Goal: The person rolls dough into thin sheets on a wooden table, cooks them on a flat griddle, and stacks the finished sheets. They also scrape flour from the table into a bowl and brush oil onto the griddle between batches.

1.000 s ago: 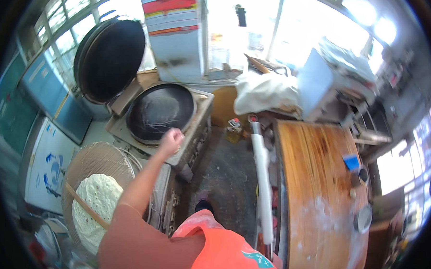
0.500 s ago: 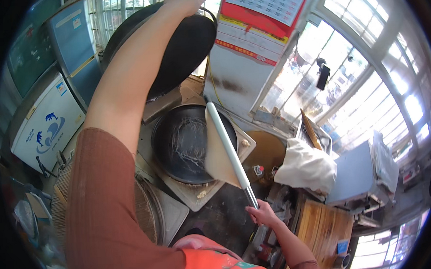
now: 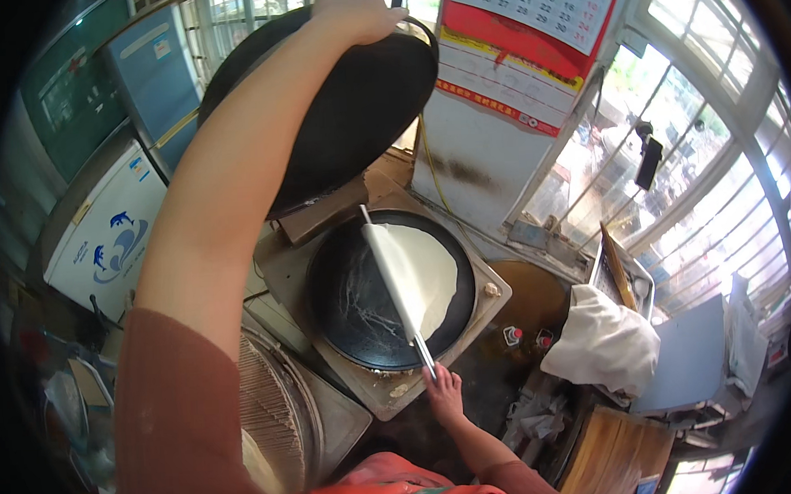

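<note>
Rolling pin (image 3: 392, 278) in closed right hand (image 3: 443, 393).

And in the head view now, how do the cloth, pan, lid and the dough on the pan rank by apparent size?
1. Lid, even partly covered
2. Pan
3. Dough and cloth: too alike to rank, with part of the dough on the rolling pin

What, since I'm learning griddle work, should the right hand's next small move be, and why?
Probably the right hand should roll the rolling pin leftward: the dough sheet lies right of it on the black griddle, whose left side is uncovered.
</note>
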{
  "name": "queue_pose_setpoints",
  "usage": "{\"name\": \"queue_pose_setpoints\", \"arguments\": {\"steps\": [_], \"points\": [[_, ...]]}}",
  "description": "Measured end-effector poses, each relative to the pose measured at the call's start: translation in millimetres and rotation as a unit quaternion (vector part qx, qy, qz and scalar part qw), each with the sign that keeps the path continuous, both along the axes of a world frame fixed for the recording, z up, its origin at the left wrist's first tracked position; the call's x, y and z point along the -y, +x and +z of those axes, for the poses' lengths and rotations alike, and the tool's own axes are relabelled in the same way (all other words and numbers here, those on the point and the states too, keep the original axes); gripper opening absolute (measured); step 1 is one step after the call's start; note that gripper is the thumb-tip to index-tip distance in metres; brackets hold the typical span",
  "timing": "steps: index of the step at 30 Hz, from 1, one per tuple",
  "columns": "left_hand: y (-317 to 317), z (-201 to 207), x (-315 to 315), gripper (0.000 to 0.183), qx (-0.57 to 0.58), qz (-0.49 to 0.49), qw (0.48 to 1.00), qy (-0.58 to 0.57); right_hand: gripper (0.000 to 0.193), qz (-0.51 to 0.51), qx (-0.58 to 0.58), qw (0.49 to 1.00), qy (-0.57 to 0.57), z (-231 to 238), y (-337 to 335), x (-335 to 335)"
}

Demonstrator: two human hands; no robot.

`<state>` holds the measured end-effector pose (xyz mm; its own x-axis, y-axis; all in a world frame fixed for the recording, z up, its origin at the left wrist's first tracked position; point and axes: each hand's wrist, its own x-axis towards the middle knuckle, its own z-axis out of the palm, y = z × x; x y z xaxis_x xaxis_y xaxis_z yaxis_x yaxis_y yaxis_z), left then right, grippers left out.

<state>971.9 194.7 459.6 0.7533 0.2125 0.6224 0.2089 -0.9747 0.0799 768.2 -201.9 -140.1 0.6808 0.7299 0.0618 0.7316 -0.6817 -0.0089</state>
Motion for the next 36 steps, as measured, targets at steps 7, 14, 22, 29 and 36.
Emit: {"name": "queue_pose_setpoints", "arguments": {"steps": [7, 14, 22, 29, 36], "points": [[14.6, -27.0, 11.8, 0.066, 0.04, 0.06, 0.986, 0.151, 0.055, 0.033, -0.12, 0.974, 0.191, 4.4, -48.0, -37.9], [-6.8, -64.4, 71.6, 0.061, 0.052, 0.022, 0.989, 0.135, 0.041, -0.137, -0.469, 0.859, 0.153, -2.2, -40.0, -109.8], [-68.5, -134.8, 179.1, 0.056, 0.06, -0.088, 0.984, 0.145, 0.033, -0.285, -0.352, 0.86, 0.234, 73.5, -95.2, 113.7], [-115.4, -286.1, 265.8, 0.052, -0.058, -0.353, 0.93, -0.086, 0.036, -0.561, -0.193, 0.785, 0.179, 88.8, -317.6, 298.6], [-148.0, -505.2, 351.6, 0.088, -0.379, -0.315, 0.848, -0.195, 0.036, -0.8, -0.046, 0.512, 0.308, 63.3, -408.5, 318.5]]}}
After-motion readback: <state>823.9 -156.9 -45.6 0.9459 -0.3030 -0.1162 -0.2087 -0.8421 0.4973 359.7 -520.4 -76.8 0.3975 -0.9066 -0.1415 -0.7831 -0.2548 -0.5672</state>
